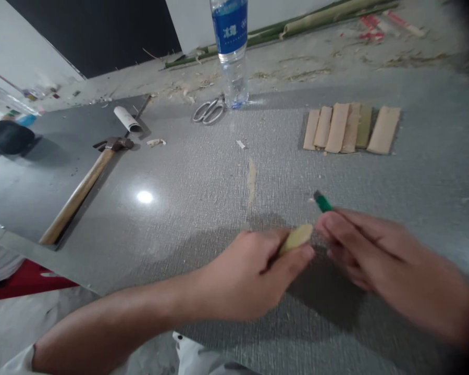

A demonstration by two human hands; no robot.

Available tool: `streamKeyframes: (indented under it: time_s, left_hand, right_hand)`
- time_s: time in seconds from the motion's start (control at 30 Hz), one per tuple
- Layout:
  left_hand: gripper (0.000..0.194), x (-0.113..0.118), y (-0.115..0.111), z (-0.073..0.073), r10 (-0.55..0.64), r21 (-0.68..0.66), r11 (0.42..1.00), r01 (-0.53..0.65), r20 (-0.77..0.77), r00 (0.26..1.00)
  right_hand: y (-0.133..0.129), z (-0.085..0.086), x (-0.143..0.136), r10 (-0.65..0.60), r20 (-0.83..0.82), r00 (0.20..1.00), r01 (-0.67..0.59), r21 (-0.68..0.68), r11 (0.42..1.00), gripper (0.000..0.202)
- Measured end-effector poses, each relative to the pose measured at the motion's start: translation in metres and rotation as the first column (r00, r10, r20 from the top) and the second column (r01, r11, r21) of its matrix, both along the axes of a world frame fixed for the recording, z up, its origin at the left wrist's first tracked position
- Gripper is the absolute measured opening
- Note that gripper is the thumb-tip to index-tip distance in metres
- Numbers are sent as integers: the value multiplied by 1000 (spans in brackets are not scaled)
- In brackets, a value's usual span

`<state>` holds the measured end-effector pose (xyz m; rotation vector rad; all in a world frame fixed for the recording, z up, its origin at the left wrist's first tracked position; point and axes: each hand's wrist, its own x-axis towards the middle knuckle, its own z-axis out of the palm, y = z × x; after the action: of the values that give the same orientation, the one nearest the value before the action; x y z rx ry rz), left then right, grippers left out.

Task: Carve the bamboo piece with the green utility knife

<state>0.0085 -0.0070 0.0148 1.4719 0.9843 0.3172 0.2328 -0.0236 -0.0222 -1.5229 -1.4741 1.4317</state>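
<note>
My left hand (pixel 258 273) is closed around a pale green-yellow bamboo piece (pixel 298 238), whose rounded end sticks out past the thumb. Just to its right, my right hand (pixel 369 250) grips a green-handled utility knife (pixel 323 202); its tip points up and left, away from the bamboo. Most of the knife is hidden in the fingers, and the blade is hard to make out. A thin shaving (pixel 251 179) lies on the table beyond my left hand. Farther off at right, several flat bamboo strips (pixel 338 127) lie side by side in a row.
A water bottle (pixel 234 78) stands at the back beside scissors (pixel 210 111). To the left lie a hammer (pixel 82 192) and a short white tube (pixel 127 120). Long bamboo poles (pixel 320 21) rest along the wall. Scraps dot the grey table (pixel 195 177).
</note>
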Motion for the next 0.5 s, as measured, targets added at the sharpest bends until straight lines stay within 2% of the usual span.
streamKeyframes:
  time_s: [0.1, 0.17, 0.3, 0.4, 0.5]
  left_hand:
    - [39, 1, -2, 4, -44, -74, 996, 45, 26, 999]
    - [42, 1, 0, 5, 11, -125, 992, -5, 48, 999]
    - [47, 1, 3, 2, 90, -214, 974, -70, 87, 992]
    - [45, 0, 3, 0, 105, -269, 961, -69, 124, 987]
    - [41, -1, 2, -2, 140, -355, 932, -74, 165, 976]
  right_hand:
    - [3, 0, 4, -5, -13, 1000, 5, 27, 1000, 66]
    - [2, 0, 5, -36, -48, 998, 37, 12, 999, 67]
    - [2, -3, 3, -141, -115, 983, 127, -120, 985, 68]
    - [4, -5, 4, -188, -218, 958, 141, -214, 967, 61]
    - [4, -2, 3, -182, -267, 946, 116, -243, 963, 52]
